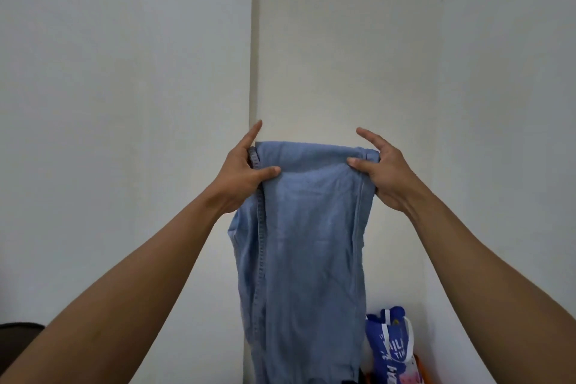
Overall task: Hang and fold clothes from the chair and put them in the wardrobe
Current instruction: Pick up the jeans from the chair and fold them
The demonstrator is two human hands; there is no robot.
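Head view, closest stuff first: the left hand (241, 173) and right hand (385, 176) are both up at about the same height, each gripping a top corner of a pair of light blue jeans (305, 243). Each thumb is pressed onto the front of the cloth and each index finger sticks out straight, not really helping. The other fingers are behind the fabric, so I can't see them. The jeans look doubled over along the top edge between the hands. The rest hangs straight down in the air and runs out of the bottom of the shot, touching nothing that I can see. My guess on handling is soft but fairly weighty denim. It's floppy, not slippery and nothing fragile, so it'll sag wherever it isn't supported. The stitched side seam (260, 243) down the left edge is the stiffest line, so I'd grab at the corners and seams like this rather than mid-panel. Behind and below the jeans on the right there's a blue shopping bag (391, 343) with white handles on the floor. A dark object (18, 333) pokes in at the bottom left, maybe the chair, can't say. Furthest back is just a plain white wall (405, 40) with a vertical corner edge.
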